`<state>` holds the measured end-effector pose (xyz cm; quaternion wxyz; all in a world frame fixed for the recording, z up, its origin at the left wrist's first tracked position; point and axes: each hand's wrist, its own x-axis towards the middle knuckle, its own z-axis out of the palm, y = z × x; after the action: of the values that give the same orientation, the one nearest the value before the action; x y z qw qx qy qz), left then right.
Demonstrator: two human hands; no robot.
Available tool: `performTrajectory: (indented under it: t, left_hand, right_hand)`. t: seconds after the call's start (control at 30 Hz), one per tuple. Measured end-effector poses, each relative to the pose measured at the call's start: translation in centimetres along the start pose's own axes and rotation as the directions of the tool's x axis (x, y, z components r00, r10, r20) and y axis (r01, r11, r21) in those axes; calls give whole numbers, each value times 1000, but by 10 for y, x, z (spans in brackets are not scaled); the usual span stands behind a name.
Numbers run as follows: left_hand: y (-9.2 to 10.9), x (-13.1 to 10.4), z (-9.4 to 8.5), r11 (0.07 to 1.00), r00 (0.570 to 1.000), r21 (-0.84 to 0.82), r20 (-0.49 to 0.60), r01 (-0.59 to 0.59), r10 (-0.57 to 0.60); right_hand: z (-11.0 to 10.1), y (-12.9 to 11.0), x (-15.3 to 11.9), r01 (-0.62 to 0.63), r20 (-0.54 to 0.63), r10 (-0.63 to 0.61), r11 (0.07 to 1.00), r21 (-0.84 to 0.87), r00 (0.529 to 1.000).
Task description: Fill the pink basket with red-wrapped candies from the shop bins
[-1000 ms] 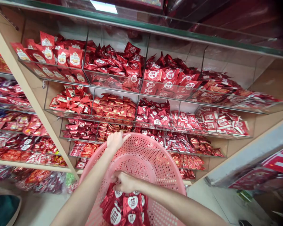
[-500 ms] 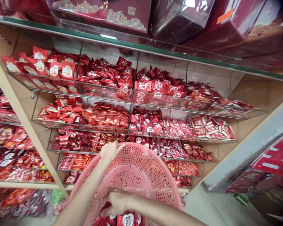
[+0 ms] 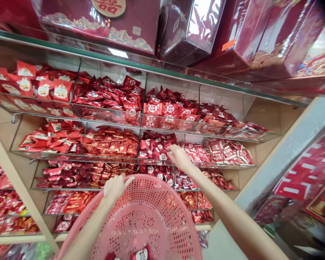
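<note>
My left hand (image 3: 113, 188) is closed over the far rim of a pink perforated plastic basket (image 3: 176, 206). In the bottom of the basket lie a few red wrapped packets (image 3: 141, 254) with white round labels, partly cut off by the lower frame edge. My right hand (image 3: 180, 158) reaches past the basket to the second tier of the shelf. Its fingers are stretched out over dark red candy packets (image 3: 151, 144) in a clear compartment. Nothing shows in them, though whether the fingertips touch a packet is hard to make out.
Clear tiered bins (image 3: 111, 157) hold many red packets, split by thin upright dividers. Above them runs a glass shelf (image 3: 151, 66) bearing large maroon gift boxes (image 3: 97, 25). A wooden upright (image 3: 18, 184) stands at left, and red goods (image 3: 303, 173) hang at right.
My right hand has left the packets inside the basket and moved up and forward to the second-tier bin. The left hand stays on the rim. The view has shifted slightly right.
</note>
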<state>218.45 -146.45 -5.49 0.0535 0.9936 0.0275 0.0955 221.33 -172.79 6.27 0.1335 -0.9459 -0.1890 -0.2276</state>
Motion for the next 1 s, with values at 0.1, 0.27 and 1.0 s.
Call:
performTrajectory:
  t: [0.1, 0.27, 1.0]
  left_hand:
    - [-2, 1, 3, 1000, 1000, -11, -13, -5, 5]
    - [-3, 0, 3, 999, 1000, -32, -4, 9, -9]
    - [-2, -8, -8, 1000, 1000, 21, -19, 12, -11]
  right_hand:
    - [-6, 17, 12, -199, 33, 210, 958, -205, 977]
    - [-5, 20, 22, -230, 193, 279, 943, -241, 941]
    - [-38, 27, -1, 10, -128, -1, 998, 69, 992]
